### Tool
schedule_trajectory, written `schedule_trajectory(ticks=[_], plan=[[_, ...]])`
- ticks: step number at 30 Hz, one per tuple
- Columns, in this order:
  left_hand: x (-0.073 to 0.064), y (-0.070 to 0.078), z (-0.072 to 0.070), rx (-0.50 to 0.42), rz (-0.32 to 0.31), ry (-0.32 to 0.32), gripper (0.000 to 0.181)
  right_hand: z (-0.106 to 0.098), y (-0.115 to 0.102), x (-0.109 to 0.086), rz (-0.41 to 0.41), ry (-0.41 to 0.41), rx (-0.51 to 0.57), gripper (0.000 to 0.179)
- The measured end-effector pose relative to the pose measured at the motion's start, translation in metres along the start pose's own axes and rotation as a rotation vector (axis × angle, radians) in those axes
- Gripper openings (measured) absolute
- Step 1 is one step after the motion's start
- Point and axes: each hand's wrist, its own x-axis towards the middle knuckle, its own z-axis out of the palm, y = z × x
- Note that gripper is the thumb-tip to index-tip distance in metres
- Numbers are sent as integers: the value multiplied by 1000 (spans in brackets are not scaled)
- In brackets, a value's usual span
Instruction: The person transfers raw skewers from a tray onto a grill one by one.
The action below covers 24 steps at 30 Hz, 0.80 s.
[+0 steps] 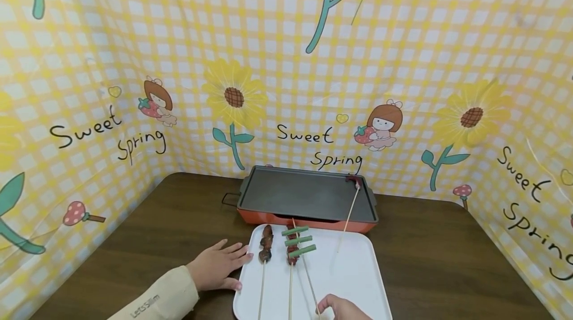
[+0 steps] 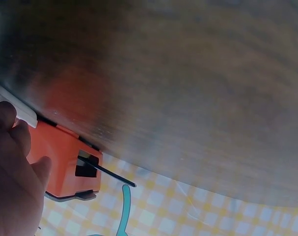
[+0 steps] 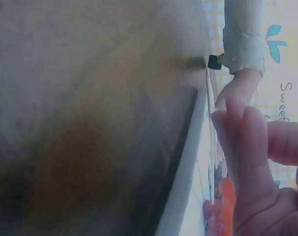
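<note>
My right hand (image 1: 342, 309) pinches the lower stick of a skewer of green vegetable pieces (image 1: 298, 242) over a white tray (image 1: 358, 280). That skewer lies at a slant across a skewer of reddish-brown meat (image 1: 292, 261). Further left on the tray is a skewer of dark brown chunks (image 1: 266, 243). My left hand (image 1: 219, 266) lies at the tray's left edge, fingers spread and fingertips touching the rim. In the left wrist view the left hand (image 2: 13, 177) is only partly seen. The right hand (image 3: 257, 167) looms large in the right wrist view, where its contact with the stick is unclear.
Behind the tray stands an orange-red electric grill (image 1: 309, 221) with a dark flat plate (image 1: 300, 193). A skewer with a dark red curled piece (image 1: 355, 182) lies on its right end, its stick reaching over the tray. Checked cloth (image 1: 286, 101) walls in the brown table (image 1: 429, 260).
</note>
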Motion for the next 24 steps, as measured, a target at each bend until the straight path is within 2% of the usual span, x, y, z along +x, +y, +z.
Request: schedule_trajectory(ticks=[3,7,11,15,21,24], plan=[[1,0,-1,-16,-16,-20,73,-6,-4,0,19,-47,91,19],[1,1,-2,-14,-19,-19,73,-12,-9,0,-1,-45,80,29],[0,1,-2,-9,-17,-10,73,-17,-14,-1,5,-10,54,36],[0,0,-3,-17,-17,-13,73,-21,-17,2,-3,32,50,34],[0,2,-5,-19,-16,-20,72,-20,-24,11,71,99,89,34],[0,2,-5,-23,-15,-21,72,-21,-28,15,78,123,96,33]])
